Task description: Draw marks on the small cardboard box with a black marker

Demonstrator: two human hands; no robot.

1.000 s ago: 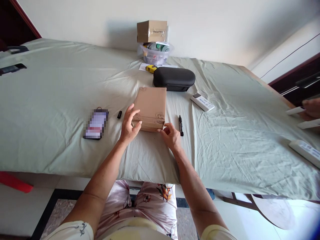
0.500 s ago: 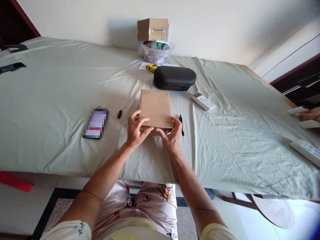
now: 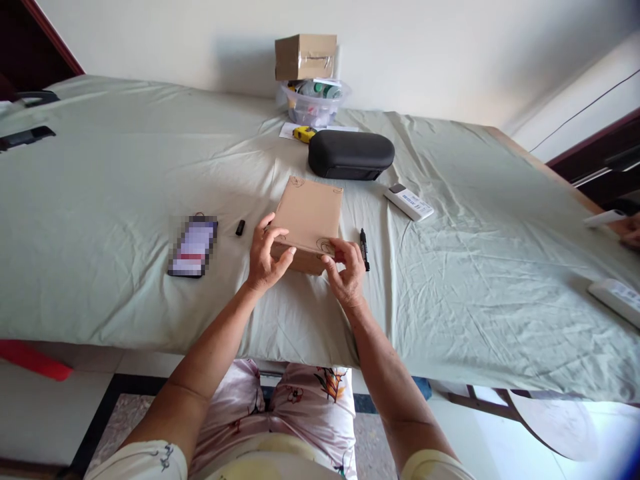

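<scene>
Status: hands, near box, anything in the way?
Left hand on near box, left near corner; right hand on right near corner. Marks drawn on box top. Marker close by right hand, possible snag.

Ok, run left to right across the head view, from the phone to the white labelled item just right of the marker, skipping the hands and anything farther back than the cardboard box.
Phone → small black object → cardboard box → black marker → white labelled item.

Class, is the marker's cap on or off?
Off: the marker shows its narrow tip; the cap lies left of the cardboard box.
</scene>
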